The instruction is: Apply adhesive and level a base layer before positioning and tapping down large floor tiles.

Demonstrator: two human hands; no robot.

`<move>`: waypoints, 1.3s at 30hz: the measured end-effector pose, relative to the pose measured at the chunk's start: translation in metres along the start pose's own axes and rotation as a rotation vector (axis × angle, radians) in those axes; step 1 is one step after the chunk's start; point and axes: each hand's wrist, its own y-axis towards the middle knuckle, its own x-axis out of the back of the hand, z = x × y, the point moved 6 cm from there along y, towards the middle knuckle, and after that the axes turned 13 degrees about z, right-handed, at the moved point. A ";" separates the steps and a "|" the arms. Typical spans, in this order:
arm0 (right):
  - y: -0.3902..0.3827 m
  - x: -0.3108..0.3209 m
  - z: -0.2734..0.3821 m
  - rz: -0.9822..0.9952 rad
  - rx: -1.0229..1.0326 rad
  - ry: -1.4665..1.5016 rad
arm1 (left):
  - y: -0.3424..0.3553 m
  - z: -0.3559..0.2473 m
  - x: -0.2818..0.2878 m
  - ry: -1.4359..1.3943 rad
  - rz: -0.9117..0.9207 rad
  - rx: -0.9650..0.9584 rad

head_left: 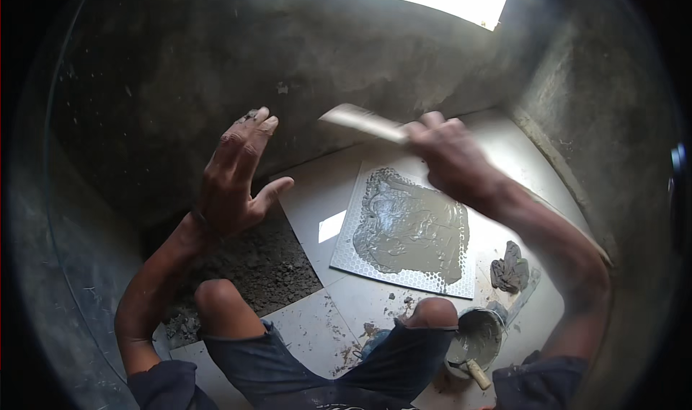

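My left hand (234, 176) is raised over the bare patch of rough mortar bed, thumb held away from the fingers, with grey smears on its fingertips. It holds nothing. My right hand (454, 158) grips one end of a long, pale, flat strip-like tool (364, 122); motion blurs it, so its exact kind is unclear. Below and between my hands lies a tile (346, 255) with its honeycomb-patterned back facing up. Wet grey adhesive (411, 226) covers most of that back, leaving the patterned border showing. Both hands are apart from the tile.
Pale tiles (295, 338) with crumbs surround the dark mortar bed (270, 269). A bucket (479, 334) with grey paste and a wooden handle (478, 374) stands by my right knee. A dirty crumpled rag (510, 268) lies beyond it. Grey walls (216, 64) enclose the corner.
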 end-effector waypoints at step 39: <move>0.211 -0.151 0.518 0.147 0.595 1.001 | -0.418 0.151 -0.101 -0.043 0.634 0.413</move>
